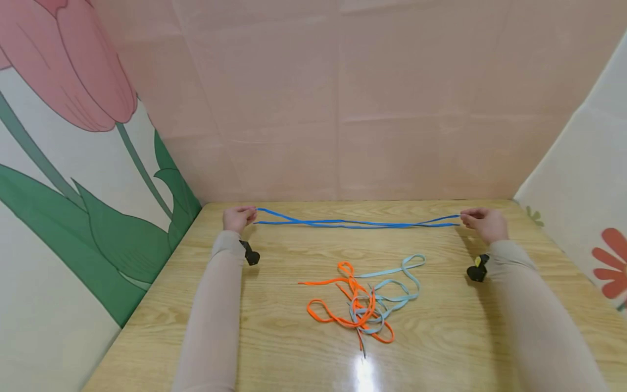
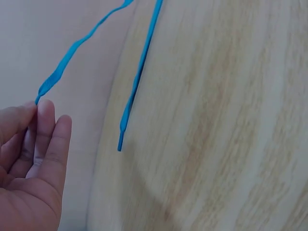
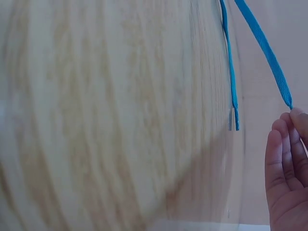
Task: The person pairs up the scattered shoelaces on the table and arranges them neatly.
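Note:
In the head view, two blue shoelaces (image 1: 318, 222) stretch left to right near the table's back edge, crossing each other. My left hand (image 1: 238, 219) pinches the tip of one blue end between thumb and fingertips, seen close up in the left wrist view. That held end (image 2: 65, 60) rises off the wood, while a loose blue tip (image 2: 126, 113) lies beside it. On the far right, my right hand (image 1: 486, 224) likewise pinches a raised blue end (image 3: 264, 48) by its tip. Another loose tip (image 3: 236, 115) lies on the table near these fingers.
An orange shoelace (image 1: 318, 283) and a light blue shoelace (image 1: 382, 272) lie tangled in the middle of the wooden table (image 1: 284, 359). A pink backdrop (image 1: 338, 109) stands behind the table, with patterned sheets at both sides.

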Tool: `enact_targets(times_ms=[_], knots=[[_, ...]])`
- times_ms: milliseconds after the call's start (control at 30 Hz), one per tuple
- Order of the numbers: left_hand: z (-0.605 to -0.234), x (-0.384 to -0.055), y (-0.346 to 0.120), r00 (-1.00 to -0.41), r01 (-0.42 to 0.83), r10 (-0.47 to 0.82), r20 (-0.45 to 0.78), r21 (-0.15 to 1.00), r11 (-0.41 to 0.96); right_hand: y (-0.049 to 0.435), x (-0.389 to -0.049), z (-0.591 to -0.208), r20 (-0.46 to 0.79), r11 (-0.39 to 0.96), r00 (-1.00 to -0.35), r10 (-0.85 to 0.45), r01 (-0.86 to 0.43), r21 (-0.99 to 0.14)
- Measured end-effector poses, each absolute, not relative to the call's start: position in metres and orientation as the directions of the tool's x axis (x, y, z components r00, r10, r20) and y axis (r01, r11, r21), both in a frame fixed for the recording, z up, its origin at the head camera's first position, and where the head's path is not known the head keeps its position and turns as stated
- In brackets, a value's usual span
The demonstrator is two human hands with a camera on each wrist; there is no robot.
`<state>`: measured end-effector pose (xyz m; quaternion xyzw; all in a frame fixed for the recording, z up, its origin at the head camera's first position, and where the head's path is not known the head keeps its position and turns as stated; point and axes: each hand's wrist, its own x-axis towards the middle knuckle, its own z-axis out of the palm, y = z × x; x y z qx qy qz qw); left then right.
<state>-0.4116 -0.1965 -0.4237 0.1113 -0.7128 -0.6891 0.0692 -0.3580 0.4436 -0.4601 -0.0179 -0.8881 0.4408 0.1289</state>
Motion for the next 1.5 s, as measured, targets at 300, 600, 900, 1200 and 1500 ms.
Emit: enact_targets(times_ms=[300, 600, 900, 1200, 1500], knots=[[-0.425, -0.416, -0.195, -0.955, -0.077, -0.286, -0.076, 0.997, -0.006, 0.444, -0.353, -0.458, 0.195, 0.626, -0.965, 0.174, -0.044, -0.779], [-0.427, -0.414, -0.198, -0.970, -0.080, -0.236, -0.067, 0.996, 0.046, 0.440, -0.351, -0.454, 0.173, 0.588, -0.976, 0.130, -0.065, -0.806], [-0.433, -0.415, -0.197, -0.973, -0.104, -0.218, -0.081, 0.990, 0.096, 0.441, -0.353, -0.456, 0.161, 0.673, -0.979, 0.122, -0.038, -0.739], [-0.437, -0.413, -0.199, -0.974, -0.148, -0.193, -0.118, 0.977, 0.151, 0.443, -0.351, -0.460, 0.117, 0.702, -0.986, 0.119, 0.001, -0.712], [-0.448, -0.415, -0.200, -0.974, -0.192, -0.155, -0.167, 0.967, 0.164, 0.445, -0.352, -0.462, 0.072, 0.677, -0.992, 0.099, 0.014, -0.736]])
